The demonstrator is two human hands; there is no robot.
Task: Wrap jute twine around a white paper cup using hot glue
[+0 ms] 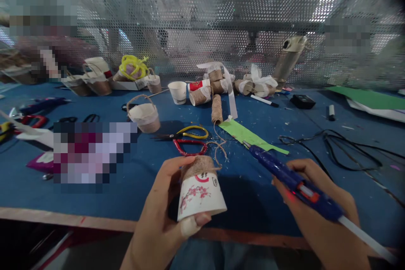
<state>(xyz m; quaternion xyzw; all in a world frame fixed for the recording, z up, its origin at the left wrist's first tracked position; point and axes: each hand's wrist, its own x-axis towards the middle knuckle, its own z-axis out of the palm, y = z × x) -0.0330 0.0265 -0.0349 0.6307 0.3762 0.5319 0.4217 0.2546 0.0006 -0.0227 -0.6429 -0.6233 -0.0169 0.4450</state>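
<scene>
My left hand (pixel 163 215) is closed round a white paper cup (pixel 200 194) held upside down over the table's near edge. The cup has a pink blossom print, and brown twine (pixel 200 165) is wound round its base end. My right hand (pixel 319 206) grips a blue hot glue gun (pixel 291 179) with a white glue stick out the back; its nozzle points up-left toward a green paper strip (pixel 249 137). A loose twine end trails from the cup toward the scissors.
Red and yellow scissors (pixel 190 139) and a twine spool (pixel 217 109) lie on the blue table (pixel 126 185). Twine-wrapped cups, a small basket cup (pixel 144 116), a white cup (pixel 177 92), a marker and a black cable (pixel 341 147) are scattered. A perforated metal screen stands behind; another person sits far left.
</scene>
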